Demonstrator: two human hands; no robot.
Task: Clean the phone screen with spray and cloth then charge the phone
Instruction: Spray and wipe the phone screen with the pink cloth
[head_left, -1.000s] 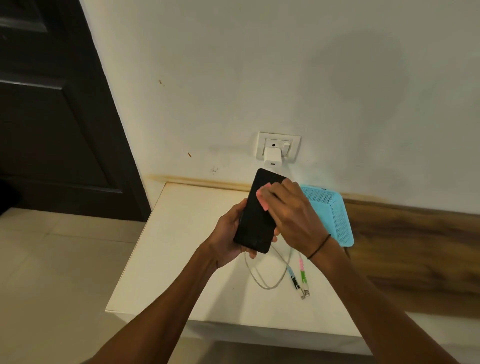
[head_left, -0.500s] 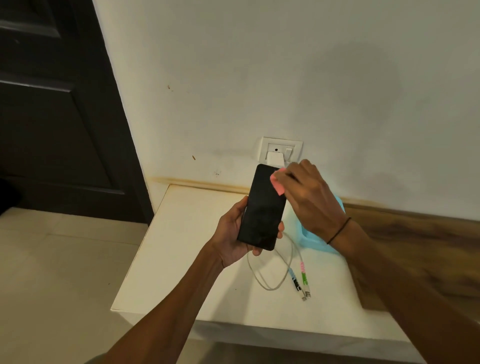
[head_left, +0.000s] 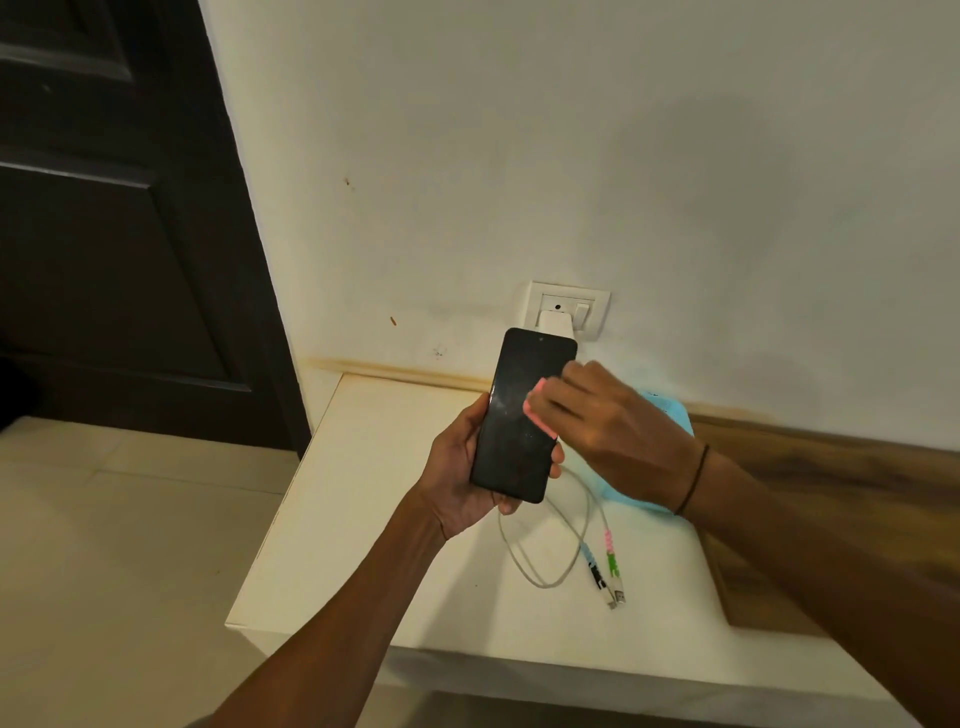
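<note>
we see white table (head_left: 363, 519) under both arms | left hand (head_left: 457, 467) wrapped round phone (head_left: 519, 415), held upright above table | right hand (head_left: 613, 421) fingers flat, pressing pink cloth (head_left: 537, 410) on screen's right edge

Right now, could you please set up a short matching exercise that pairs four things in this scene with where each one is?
Things:
1. phone
2. pink cloth
3. charging cable
4. white adapter

Places:
A. plugged into the wall socket
B. lying looped on the white table
C. held upright in the left hand
D. pressed on the screen under the right hand's fingers

Pairs: 1-C, 2-D, 3-B, 4-A

The left hand grips the phone; the right hand presses the cloth onto it above the white table.
</note>
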